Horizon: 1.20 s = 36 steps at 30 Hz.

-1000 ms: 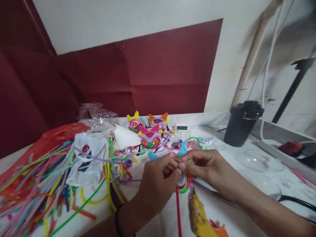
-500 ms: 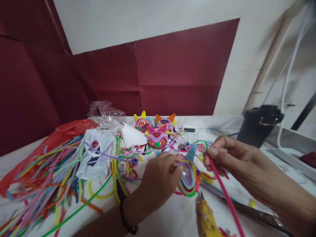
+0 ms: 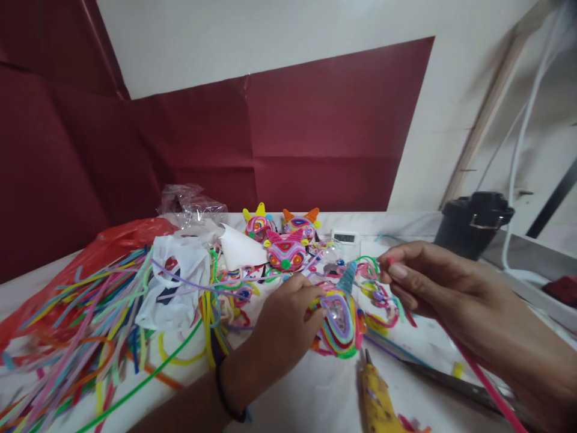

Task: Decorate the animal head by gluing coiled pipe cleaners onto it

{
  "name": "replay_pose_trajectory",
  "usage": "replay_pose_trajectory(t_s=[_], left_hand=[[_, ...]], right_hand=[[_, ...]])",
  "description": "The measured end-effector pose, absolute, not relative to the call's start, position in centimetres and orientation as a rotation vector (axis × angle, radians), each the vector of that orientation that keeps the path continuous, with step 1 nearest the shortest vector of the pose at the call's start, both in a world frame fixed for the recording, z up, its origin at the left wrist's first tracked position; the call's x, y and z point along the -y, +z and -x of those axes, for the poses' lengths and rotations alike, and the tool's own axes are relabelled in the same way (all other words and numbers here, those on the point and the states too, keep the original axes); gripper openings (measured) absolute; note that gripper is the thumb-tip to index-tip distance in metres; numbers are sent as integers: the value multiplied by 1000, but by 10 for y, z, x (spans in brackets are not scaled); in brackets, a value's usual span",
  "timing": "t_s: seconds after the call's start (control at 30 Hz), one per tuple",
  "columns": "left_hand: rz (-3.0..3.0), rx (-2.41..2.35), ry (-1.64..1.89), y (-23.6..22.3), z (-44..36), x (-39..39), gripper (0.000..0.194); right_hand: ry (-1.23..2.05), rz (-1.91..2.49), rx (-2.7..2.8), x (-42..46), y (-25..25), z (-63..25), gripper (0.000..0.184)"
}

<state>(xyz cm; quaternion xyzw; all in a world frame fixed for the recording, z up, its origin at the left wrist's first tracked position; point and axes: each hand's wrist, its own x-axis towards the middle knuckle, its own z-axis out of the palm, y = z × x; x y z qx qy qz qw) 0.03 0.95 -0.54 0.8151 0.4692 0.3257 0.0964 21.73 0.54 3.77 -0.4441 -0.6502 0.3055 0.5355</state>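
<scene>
My left hand (image 3: 286, 319) grips the left edge of a colourful animal-head figure (image 3: 339, 325) made of coiled pipe cleaners, with a blue horn at its top. Its fingertips are partly hidden behind the figure. To the right, my right hand (image 3: 433, 282) pinches a pink pipe cleaner (image 3: 480, 374), whose length trails under the hand toward the bottom right. The end of it shows at the thumb and forefinger, apart from the figure. Below the figure lies a yellow glue gun (image 3: 379, 394), its nozzle pointing up at it.
Three similar figures, one with a pink face (image 3: 287, 251), stand at the back. Loose pipe cleaners (image 3: 90, 325) cover the left, by a red bag (image 3: 135, 231) and a white bag (image 3: 174, 282). Scissors (image 3: 451, 379) lie under my right arm; a black container (image 3: 471, 225) stands behind.
The pink pipe cleaner has swung rightward under my right hand; before, it hung down in front of it. My left hand stays on the figure, whose face shows more fully now.
</scene>
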Motion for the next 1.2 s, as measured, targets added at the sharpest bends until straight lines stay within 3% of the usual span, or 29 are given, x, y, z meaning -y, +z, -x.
replay_pose_trajectory(t_s=[0.13, 0.77, 1.2], left_hand=[[-2431, -1347, 1022, -6, 0, -9, 29], [-2483, -1284, 972, -2, 6, -15, 28], [-2490, -1283, 1001, -3, 5, -16, 23]], right_hand=[[783, 982, 1679, -9, 30, -220, 36], [280, 955, 2094, -19, 16, -214, 21], [388, 1003, 2047, -20, 4, -206, 16]])
